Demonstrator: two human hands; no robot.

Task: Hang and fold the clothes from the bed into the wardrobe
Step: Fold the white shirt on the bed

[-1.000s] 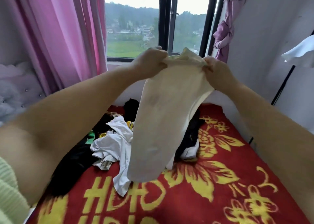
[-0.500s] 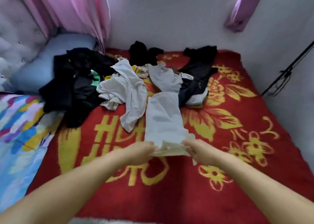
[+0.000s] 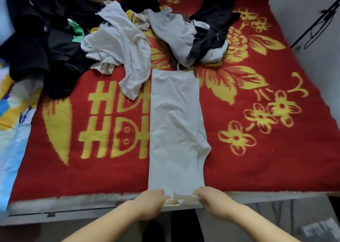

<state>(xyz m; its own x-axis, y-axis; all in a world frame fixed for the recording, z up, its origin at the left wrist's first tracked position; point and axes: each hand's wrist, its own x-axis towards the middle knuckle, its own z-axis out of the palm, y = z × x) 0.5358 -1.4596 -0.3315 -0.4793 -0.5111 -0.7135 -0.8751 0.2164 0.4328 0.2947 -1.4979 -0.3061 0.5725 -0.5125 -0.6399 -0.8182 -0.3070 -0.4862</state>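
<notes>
A long cream-white garment [image 3: 174,129] lies flat and stretched out on the red and yellow blanket [image 3: 257,149], running from the clothes pile to the bed's near edge. My left hand [image 3: 150,203] grips its near end on the left side. My right hand [image 3: 211,199] pinches the same end on the right. That bunched end [image 3: 176,199] hangs over the bed's edge between my hands. Further back lies a heap of white clothes [image 3: 117,41], black clothes [image 3: 46,39] and a grey-and-black bundle [image 3: 195,37].
The bed's pale front rail [image 3: 73,206] runs across below the blanket. A multicoloured sheet [image 3: 11,113] lies at the left. A black stand [image 3: 318,23] leans by the wall at the right. The floor shows dark below my arms.
I have lowered the cream garment from in front of the window onto the blanket and pulled it back toward the near edge, so it now lies flat. Both hands kept hold of its end.
</notes>
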